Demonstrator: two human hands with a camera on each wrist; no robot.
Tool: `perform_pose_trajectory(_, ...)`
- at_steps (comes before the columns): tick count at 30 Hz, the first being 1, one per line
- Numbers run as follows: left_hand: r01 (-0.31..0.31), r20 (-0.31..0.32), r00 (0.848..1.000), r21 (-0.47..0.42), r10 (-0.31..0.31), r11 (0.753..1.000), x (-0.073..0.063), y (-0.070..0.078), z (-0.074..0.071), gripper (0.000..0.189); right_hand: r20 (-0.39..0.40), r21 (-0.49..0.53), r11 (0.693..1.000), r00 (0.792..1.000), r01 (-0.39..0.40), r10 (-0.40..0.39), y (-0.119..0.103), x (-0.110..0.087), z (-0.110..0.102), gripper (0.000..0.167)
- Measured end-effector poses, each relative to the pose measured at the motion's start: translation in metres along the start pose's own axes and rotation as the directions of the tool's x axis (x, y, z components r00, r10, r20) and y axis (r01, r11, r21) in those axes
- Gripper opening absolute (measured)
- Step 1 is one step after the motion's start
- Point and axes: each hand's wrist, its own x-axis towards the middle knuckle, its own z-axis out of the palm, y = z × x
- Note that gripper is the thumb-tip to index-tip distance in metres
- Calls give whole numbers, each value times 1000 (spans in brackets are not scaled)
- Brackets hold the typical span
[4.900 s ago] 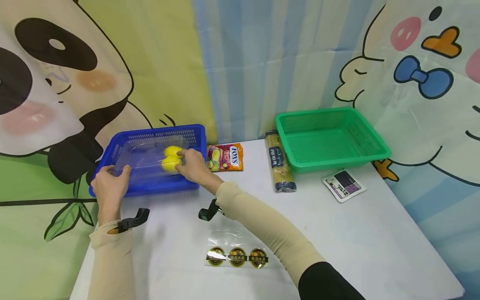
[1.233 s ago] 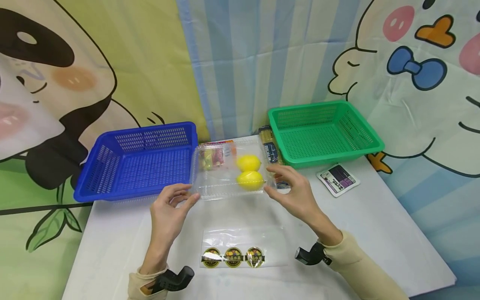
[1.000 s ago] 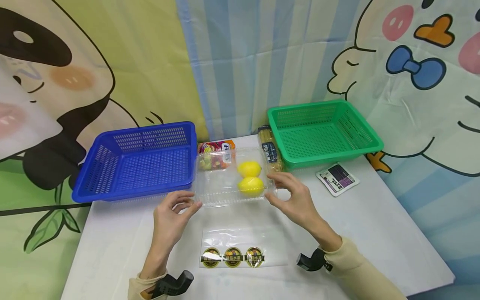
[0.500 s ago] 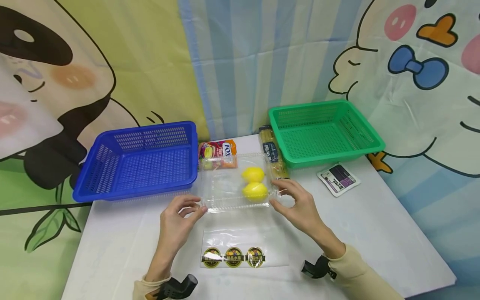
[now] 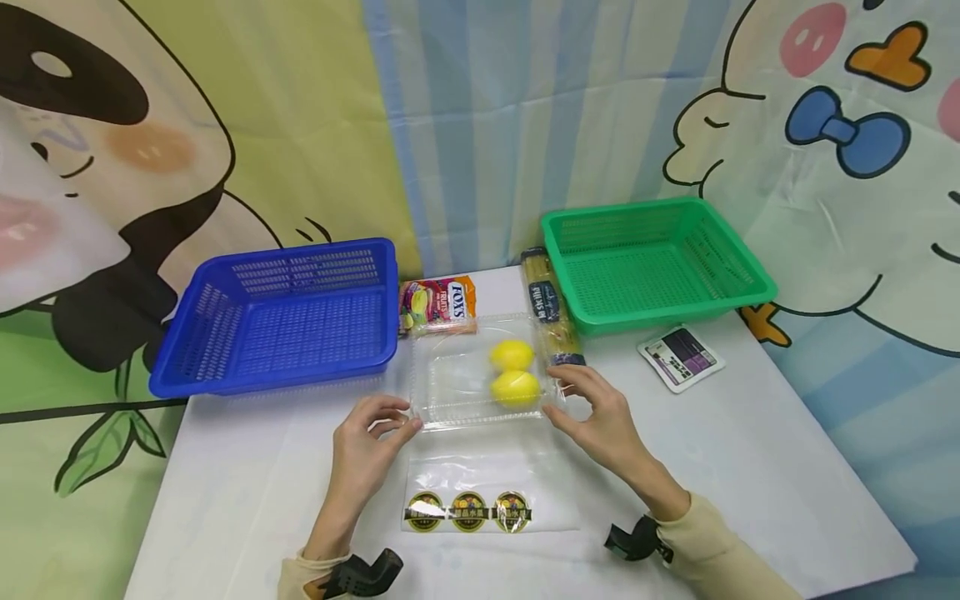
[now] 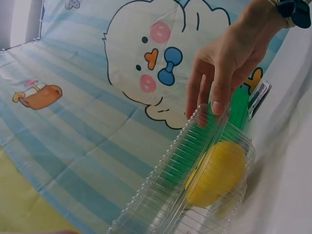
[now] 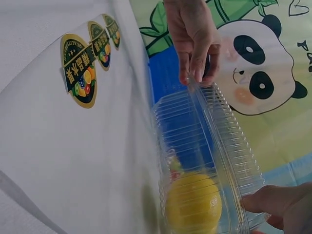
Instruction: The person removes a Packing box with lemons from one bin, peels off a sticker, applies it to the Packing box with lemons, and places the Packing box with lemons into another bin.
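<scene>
A clear plastic clamshell box [image 5: 453, 379] with two yellow lemons [image 5: 512, 356] at its right side is held level at mid-table. My left hand [image 5: 367, 446] pinches its near left corner between thumb and fingers. At the near right corner my right hand [image 5: 603, 421] grips the rim the same way. In the left wrist view, the right hand [image 6: 226, 66] has its thumb on the rim, above a lemon [image 6: 217, 173]. From the right wrist, the left hand [image 7: 195, 41] pinches the far end of the box [image 7: 183, 126].
A blue basket [image 5: 300, 379] stands left, a green basket [image 5: 667, 312] back right. Behind the box lie an orange candy bag [image 5: 438, 302] and a spaghetti pack [image 5: 551, 308]. A white packet [image 5: 681, 358] lies right. A clear sheet with several round stickers [image 5: 469, 511] lies in front.
Both hands have lifted the box of lemons out of the blue basket and carried it right. Over the last second it has come down and slightly nearer, uncovering more of the candy bag.
</scene>
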Motion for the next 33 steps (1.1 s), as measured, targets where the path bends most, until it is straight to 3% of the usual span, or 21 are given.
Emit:
perform_pose_trajectory(5, 26, 4, 1000, 1, -26, 1000, -5, -5, 1, 28, 4, 6, 1000, 1000, 1, -1, 2, -5, 3, 55)
perform_pose_trajectory(11, 1, 39, 999, 21, -2, 1000, -1, -8, 6, 27, -29, -18, 1000, 1000, -12, 11, 5, -14, 1, 55)
perform_pose_trajectory(21, 7, 27, 1000, 54, -8, 999, -8, -10, 9, 26, -14, 16, 999, 999, -31, 31, 7, -19, 3, 55)
perform_pose_trajectory(28, -4, 42, 999, 70, 1, 998, -5, -11, 11, 26, -26, 68, 998, 1000, -5, 7, 14, -18, 5, 57)
perform_pose_trajectory(33, -37, 34, 999, 145, 32, 989, -4, -10, 8, 26, -7, 87, 996, 1000, -15, 16, 14, -12, 7, 56)
